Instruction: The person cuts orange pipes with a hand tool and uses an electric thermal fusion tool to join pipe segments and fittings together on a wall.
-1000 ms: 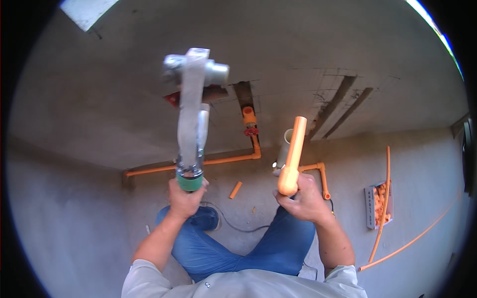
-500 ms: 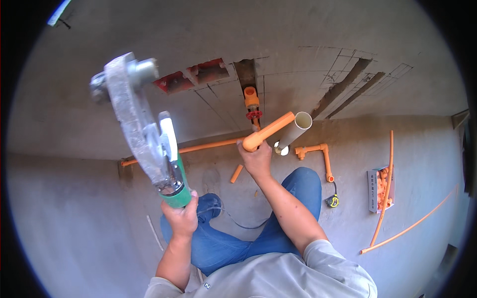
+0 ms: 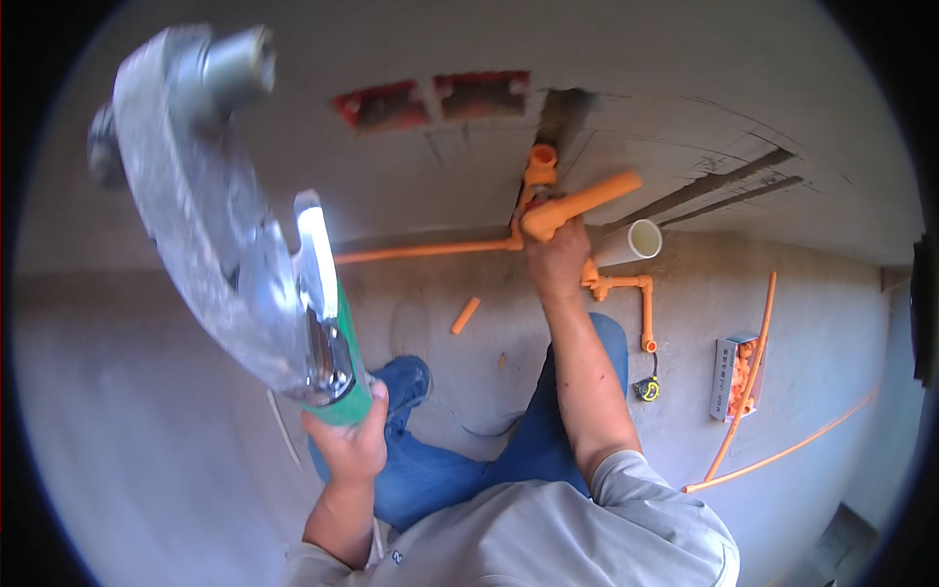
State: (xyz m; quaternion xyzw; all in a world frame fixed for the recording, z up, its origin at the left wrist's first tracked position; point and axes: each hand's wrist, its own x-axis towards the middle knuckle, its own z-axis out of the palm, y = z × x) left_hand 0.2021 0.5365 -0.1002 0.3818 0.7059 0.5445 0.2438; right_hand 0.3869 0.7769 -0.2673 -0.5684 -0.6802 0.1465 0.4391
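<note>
My left hand (image 3: 350, 438) is wrapped round the green handle of a pipe fusion welder (image 3: 186, 215). Its long metal heating plate points up and away to the left, with a round die standing out on each side of the tip. In my right hand (image 3: 558, 259) is an orange pipe with an elbow (image 3: 587, 205); its free end slants up to the right. Just behind it, an orange valve fitting (image 3: 541, 166) sits at the foot of a wall slot. My right hand partly hides the pipework there, so I cannot tell whether the elbow touches it.
A white upright pipe (image 3: 631, 245) stands right of my hand. Orange pipework (image 3: 631, 284), a tape measure (image 3: 647, 389) and a short pipe offcut (image 3: 466, 316) are on the floor. Right lies a box of fittings (image 3: 726, 382), with a long pipe (image 3: 748, 391) across it.
The welder has come up and nearer the camera in my left hand. My right hand has moved the elbow and pipe right and farther forward, toward the wall. The view has also shifted.
</note>
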